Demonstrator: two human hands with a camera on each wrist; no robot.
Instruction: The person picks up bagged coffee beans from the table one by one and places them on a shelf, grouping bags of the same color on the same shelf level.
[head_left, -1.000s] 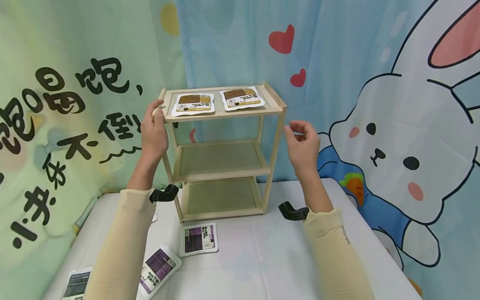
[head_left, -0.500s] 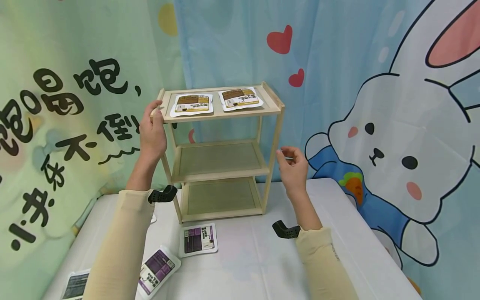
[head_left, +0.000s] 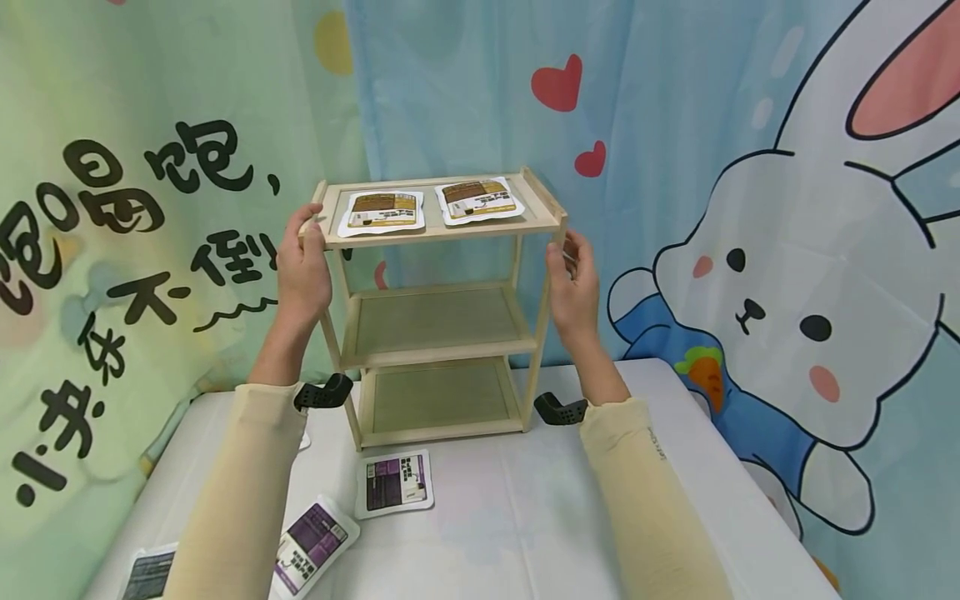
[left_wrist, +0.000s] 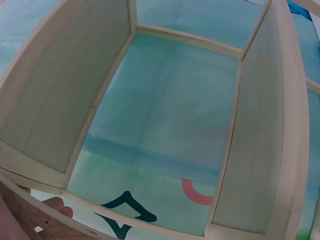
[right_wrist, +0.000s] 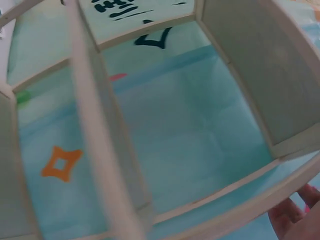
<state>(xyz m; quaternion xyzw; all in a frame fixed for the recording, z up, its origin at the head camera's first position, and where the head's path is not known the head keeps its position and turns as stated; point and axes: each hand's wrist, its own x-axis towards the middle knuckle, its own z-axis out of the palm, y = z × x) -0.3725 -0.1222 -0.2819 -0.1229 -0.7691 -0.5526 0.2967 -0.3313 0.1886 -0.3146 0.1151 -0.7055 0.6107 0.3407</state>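
A three-tier wooden shelf [head_left: 442, 236] stands on the white table [head_left: 540, 517] against the curtain. Two brown-labelled pouches [head_left: 380, 211] [head_left: 478, 199] lie flat side by side on its top tier; the two lower tiers are bare. My left hand [head_left: 303, 258] grips the top tier's front left corner, thumb on the rail. My right hand [head_left: 572, 287] holds the front right post just under the top tier, fingers curled round it. The left wrist view shows the shelf frame [left_wrist: 260, 125] close up with a fingertip [left_wrist: 55, 205] at its edge. In the right wrist view the frame [right_wrist: 100, 135] fills the picture, fingers [right_wrist: 295, 215] at the lower right.
Purple-labelled pouches lie on the table in front of the shelf: one [head_left: 395, 483] near its foot, one [head_left: 313, 542] further left, and a darker one [head_left: 147, 573] at the left edge. A printed curtain with a rabbit [head_left: 787, 292] hangs close behind.
My right hand dropped away from the shelf, then rose and moved left to take hold of the front right post. The left hand kept its grip on the top corner.
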